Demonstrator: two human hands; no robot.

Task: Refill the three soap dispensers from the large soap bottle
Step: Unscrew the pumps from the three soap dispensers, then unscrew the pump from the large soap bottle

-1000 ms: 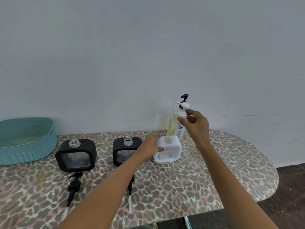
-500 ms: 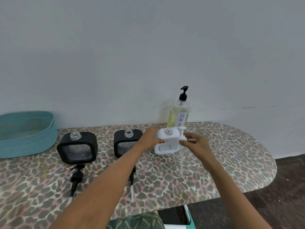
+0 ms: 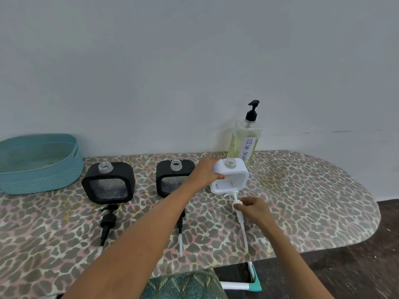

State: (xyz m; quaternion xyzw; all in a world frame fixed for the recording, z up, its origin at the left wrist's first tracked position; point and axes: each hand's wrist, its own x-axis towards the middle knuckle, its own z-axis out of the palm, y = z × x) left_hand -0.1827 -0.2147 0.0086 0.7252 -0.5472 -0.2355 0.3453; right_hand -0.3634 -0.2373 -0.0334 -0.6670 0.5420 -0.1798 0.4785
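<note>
Lower centre-right: right hand point(image 3: 252, 209) pinches the white plastic pump head with dip tube point(image 3: 243, 225), which lies along the leopard-print board point(image 3: 302, 201), tube toward the bottom edge. Mid-frame: left hand point(image 3: 205, 173) grips the open-necked white square soap dispenser point(image 3: 241, 171). Just above it stands the large clear bottle of yellow soap point(image 3: 243, 145), upright; the right hand is nearer.

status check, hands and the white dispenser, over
Left hand grips white dispenser, neck open. Right hand pinches white pump, tube lying on table. Large soap bottle capped, behind dispenser. Nothing blocking.
</note>
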